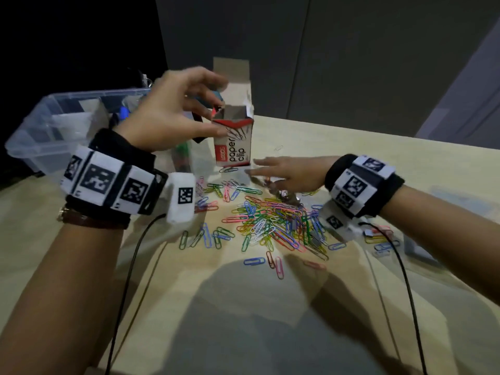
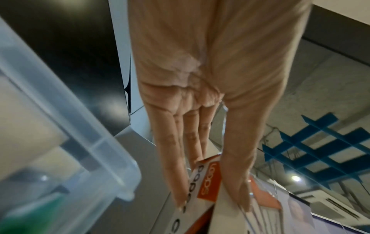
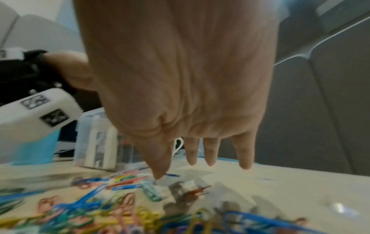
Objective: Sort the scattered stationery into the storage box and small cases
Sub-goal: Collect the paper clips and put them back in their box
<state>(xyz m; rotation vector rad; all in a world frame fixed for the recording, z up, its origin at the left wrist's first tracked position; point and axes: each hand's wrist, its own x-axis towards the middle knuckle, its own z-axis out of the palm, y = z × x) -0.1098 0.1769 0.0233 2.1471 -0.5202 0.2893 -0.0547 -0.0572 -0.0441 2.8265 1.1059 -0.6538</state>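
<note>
My left hand (image 1: 173,115) pinches the top of the small white-and-red cardboard paper clip box (image 1: 234,140) between thumb and fingers, holding it upright with its lid flap open, its base at the far edge of the scattered pile of coloured paper clips (image 1: 270,220) on the pale wooden table (image 1: 243,307). My right hand (image 1: 292,171) hangs low over that pile just right of the box, fingers stretched out nearly straight and spread, gripping nothing that I can see. I see the clear plastic storage box (image 1: 54,125) behind my left wrist, at the table's left.
</note>
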